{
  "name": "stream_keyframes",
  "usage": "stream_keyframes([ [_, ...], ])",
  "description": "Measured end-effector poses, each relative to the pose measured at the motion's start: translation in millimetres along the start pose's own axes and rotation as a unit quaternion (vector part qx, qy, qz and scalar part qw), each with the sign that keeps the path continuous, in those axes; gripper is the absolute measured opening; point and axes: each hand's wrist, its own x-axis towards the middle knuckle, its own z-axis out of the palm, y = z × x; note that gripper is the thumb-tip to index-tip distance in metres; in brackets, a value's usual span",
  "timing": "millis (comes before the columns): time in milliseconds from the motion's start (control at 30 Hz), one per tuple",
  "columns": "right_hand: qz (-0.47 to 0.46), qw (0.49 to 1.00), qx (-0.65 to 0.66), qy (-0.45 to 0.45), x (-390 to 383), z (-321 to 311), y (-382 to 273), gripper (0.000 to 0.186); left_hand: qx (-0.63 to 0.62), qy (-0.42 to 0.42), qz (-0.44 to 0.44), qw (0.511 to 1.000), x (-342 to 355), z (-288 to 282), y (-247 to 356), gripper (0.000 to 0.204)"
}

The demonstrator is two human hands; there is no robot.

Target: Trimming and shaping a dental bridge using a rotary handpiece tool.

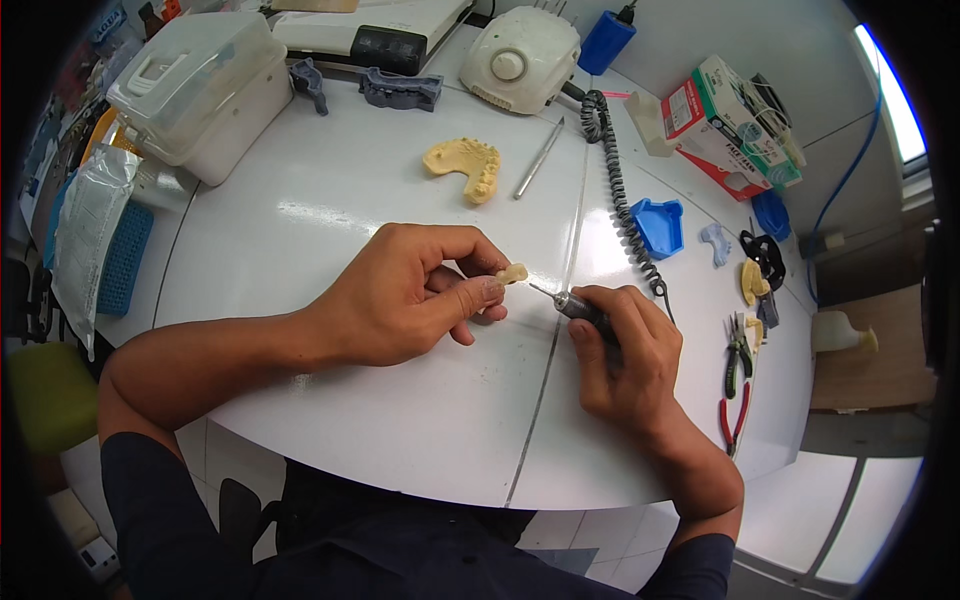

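Over the white desk, my left hand (pixel 420 290) pinches a small cream-coloured piece (pixel 513 273), likely a dental model part, between thumb and index finger. My right hand (pixel 625 365) grips a dark metal rotary handpiece (pixel 574 308), its thin bur pointing left, close to the small piece but apparently apart from it. Above my hands lies a yellow horseshoe-shaped dental cast (pixel 462 165), with a slim metal tool (pixel 540 157) to its right. The handpiece's coiled cord (pixel 615 170) runs up to a white control unit (pixel 515 60).
A lidded plastic box (pixel 200 90) and foil pouch (pixel 90 240) sit at left; grey moulds (pixel 400 88) at the back. On the right are glove or mask boxes (pixel 730 125), a blue tray (pixel 657 228), small casts (pixel 752 282) and pliers (pixel 735 410) near the desk edge.
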Motion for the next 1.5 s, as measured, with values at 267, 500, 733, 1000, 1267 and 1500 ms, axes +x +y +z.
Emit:
stream_keyframes([
  [267, -0.017, 1.0, -0.025, 0.003, -3.3, 1.2, -0.1, 0.029, 0.0, 0.026, -0.033, 0.999, -0.3, 2.0, 3.8, 0.023],
  [500, -0.025, 0.999, -0.031, 0.012, -3.1, 3.3, 0.8, 0.03, 0.008, 0.026, -0.046, 0.999, 0.2, 0.4, 5.3, 0.022],
  [733, -0.028, 0.998, -0.049, 0.007, -1.7, 2.4, 0.5, 0.03, 0.0, 0.028, -0.053, 0.998, -1.6, 2.3, 5.9, 0.02],
  [1000, -0.029, 0.999, -0.042, -0.006, 0.8, -2.3, 1.1, 0.033, 0.013, 0.034, -0.054, 0.998, 2.2, 4.0, 3.8, 0.021],
  [1267, -0.035, 0.999, 0.005, -0.024, 5.1, -1.1, 3.0, 0.035, 0.054, 0.044, 0.075, 0.995, 0.3, 2.7, -8.2, 0.022],
  [1500, -0.066, 0.997, 0.015, -0.022, 14.1, 2.9, 4.2, 0.032, 0.027, 0.059, 0.124, 0.99, -1.5, 0.8, -8.3, 0.017],
])
